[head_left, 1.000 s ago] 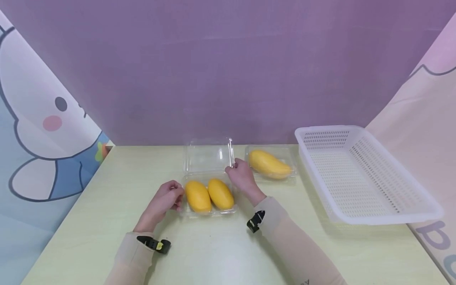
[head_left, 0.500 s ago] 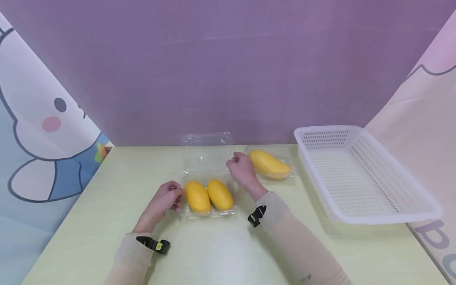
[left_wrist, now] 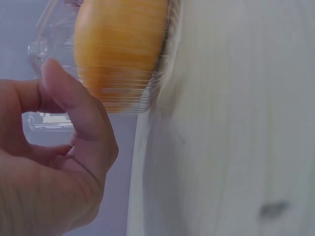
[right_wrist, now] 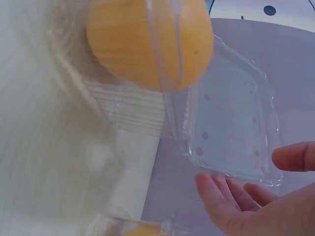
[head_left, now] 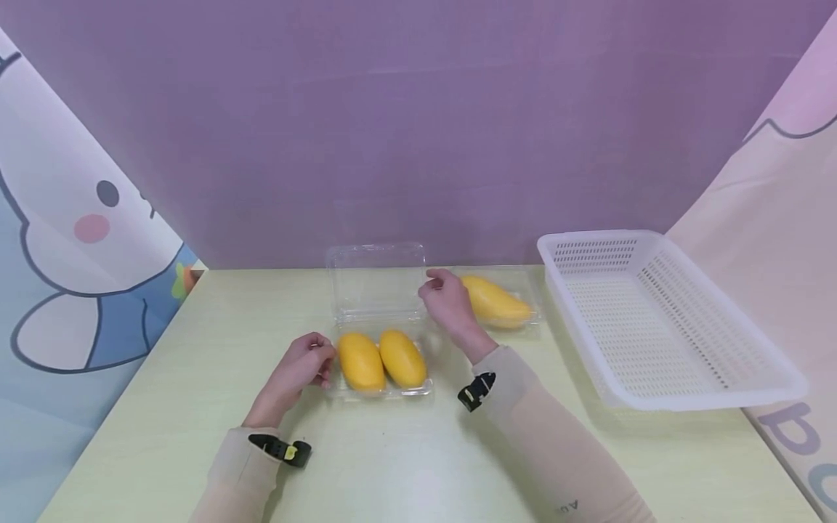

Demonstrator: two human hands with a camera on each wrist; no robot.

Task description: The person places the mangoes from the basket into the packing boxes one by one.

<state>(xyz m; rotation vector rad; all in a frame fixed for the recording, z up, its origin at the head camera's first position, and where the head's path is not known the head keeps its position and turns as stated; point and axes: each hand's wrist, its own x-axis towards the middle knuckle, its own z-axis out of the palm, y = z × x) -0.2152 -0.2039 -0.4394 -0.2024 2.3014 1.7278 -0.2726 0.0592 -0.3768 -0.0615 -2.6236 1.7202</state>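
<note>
A clear plastic clamshell box (head_left: 340, 392) stands unlatched on the table with two yellow mangoes (head_left: 362, 362) side by side in its base. Its hinged lid (head_left: 377, 280) leans back behind the base. At the base's left rim, my left hand (head_left: 302, 367) pinches the edge between thumb and fingers; in the left wrist view the thumb (left_wrist: 74, 98) overlaps the ribbed wall. My right hand (head_left: 451, 305) is beside the lid's right edge. In the right wrist view its fingers (right_wrist: 216, 199) lie extended at the lid's corner, the thumb apart from them.
Another clear plastic box (head_left: 532, 290) with one mango (head_left: 500, 303) sits behind my right hand, partly hidden by it. A white perforated basket (head_left: 660, 334) stands at the right. A purple backdrop (head_left: 418, 131) rises along the table's (head_left: 392, 472) far edge.
The lid has tipped farther back. My right hand has moved slightly up and to the right, and its fingers have come off the lid's edge. My left hand has stayed at the base.
</note>
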